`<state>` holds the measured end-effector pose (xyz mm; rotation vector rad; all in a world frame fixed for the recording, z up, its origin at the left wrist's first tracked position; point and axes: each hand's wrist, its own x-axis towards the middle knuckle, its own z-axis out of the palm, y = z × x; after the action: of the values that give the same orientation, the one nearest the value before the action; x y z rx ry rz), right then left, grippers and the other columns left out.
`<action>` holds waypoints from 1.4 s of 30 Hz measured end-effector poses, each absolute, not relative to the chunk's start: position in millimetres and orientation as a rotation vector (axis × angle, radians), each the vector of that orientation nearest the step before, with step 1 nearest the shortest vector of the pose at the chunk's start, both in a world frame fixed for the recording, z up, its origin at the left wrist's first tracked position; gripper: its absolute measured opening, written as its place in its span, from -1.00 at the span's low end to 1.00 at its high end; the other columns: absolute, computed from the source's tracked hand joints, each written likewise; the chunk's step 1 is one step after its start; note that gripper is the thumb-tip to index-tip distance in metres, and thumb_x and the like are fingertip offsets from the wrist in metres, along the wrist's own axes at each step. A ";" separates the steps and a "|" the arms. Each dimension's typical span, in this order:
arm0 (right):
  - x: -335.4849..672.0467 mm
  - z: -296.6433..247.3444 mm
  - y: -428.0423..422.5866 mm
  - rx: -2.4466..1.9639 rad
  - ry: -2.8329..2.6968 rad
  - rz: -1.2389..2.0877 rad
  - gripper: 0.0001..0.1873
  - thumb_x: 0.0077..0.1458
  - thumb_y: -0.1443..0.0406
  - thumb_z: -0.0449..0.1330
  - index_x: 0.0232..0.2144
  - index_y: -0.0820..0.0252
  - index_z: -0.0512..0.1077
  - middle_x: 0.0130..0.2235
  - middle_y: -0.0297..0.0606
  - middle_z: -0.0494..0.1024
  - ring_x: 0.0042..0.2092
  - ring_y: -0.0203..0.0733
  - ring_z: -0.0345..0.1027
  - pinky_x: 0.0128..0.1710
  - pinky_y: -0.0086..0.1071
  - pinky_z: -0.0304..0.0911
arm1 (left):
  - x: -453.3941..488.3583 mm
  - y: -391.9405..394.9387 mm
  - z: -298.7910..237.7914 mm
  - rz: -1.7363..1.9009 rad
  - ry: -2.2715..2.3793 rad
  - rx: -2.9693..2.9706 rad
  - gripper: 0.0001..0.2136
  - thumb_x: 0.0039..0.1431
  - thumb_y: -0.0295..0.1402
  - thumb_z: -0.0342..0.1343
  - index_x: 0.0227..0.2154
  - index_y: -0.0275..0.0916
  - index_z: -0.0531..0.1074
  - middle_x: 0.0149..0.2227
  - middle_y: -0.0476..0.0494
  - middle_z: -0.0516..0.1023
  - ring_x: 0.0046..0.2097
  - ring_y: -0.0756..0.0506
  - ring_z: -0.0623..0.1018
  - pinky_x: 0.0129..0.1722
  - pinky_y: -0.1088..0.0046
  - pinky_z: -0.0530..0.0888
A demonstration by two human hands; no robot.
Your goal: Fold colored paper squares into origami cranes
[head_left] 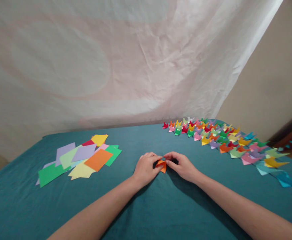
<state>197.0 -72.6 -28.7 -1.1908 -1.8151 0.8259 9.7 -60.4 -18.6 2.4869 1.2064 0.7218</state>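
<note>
A small folded orange paper piece [162,165] lies between my two hands on the teal tablecloth [161,206]. My left hand [146,167] pinches its left side with curled fingers. On the opposite side, my right hand [182,165] grips it with thumb and fingertips pressed together. Both hands rest low on the cloth near the middle of the table.
A loose pile of flat coloured paper sheets [82,159] lies at the left. Several small folded paper figures [221,138] in many colours stand in rows from the far middle to the right edge. A creased white sheet [110,66] hangs behind the table.
</note>
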 end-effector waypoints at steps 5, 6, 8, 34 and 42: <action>196.4 -25.2 -73.2 -1.200 -1.864 0.821 -0.80 0.09 0.28 0.09 -0.27 0.18 0.48 -0.31 -0.27 0.57 -0.30 -0.21 0.42 -0.25 -0.36 0.29 | 9.4 -59.6 -20.6 0.726 1.208 2.475 -0.75 0.10 -0.33 0.10 -0.13 -0.09 0.46 -0.19 -0.06 0.50 -0.16 -0.13 0.43 -0.15 0.35 0.36; 196.1 -24.6 -73.2 -1.208 -1.876 0.813 -0.80 0.10 0.26 0.09 -0.27 0.18 0.48 -0.31 -0.28 0.58 -0.30 -0.21 0.42 -0.26 -0.36 0.28 | 9.3 -59.6 -20.9 0.726 1.207 2.473 -0.75 0.09 -0.33 0.10 -0.13 -0.09 0.46 -0.19 -0.06 0.50 -0.15 -0.13 0.43 -0.14 0.35 0.36; 195.3 -23.8 -72.9 -1.233 -1.900 0.785 -0.79 0.09 0.23 0.11 -0.28 0.17 0.49 -0.34 -0.28 0.58 -0.32 -0.21 0.42 -0.26 -0.36 0.27 | 9.2 -59.6 -21.2 0.726 1.207 2.469 -0.75 0.09 -0.34 0.09 -0.13 -0.09 0.47 -0.18 -0.06 0.51 -0.15 -0.13 0.44 -0.14 0.34 0.36; 190.1 -36.3 -69.7 -1.323 -1.959 0.539 -0.86 0.00 0.23 0.24 -0.33 0.12 0.46 -0.40 -0.36 0.53 -0.33 -0.23 0.38 -0.19 -0.30 0.11 | 9.8 -60.7 -16.9 0.809 1.227 2.162 -0.62 0.07 -0.30 0.09 -0.02 -0.26 0.39 -0.11 -0.13 0.54 -0.07 -0.14 0.49 -0.01 0.32 0.38; 189.4 -35.5 -71.7 -1.317 -1.943 0.505 -0.85 0.01 0.21 0.24 -0.33 0.12 0.46 -0.38 -0.35 0.54 -0.32 -0.23 0.38 -0.15 -0.26 0.08 | 8.5 -57.0 -18.4 0.827 1.135 2.124 -0.75 0.10 -0.36 0.10 -0.14 -0.22 0.47 -0.10 -0.10 0.54 -0.07 -0.10 0.51 -0.01 0.38 0.38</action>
<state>189.4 -71.7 -35.5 -1.3166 -1.9426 0.5045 8.5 -57.0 -18.4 2.1238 1.1349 0.8274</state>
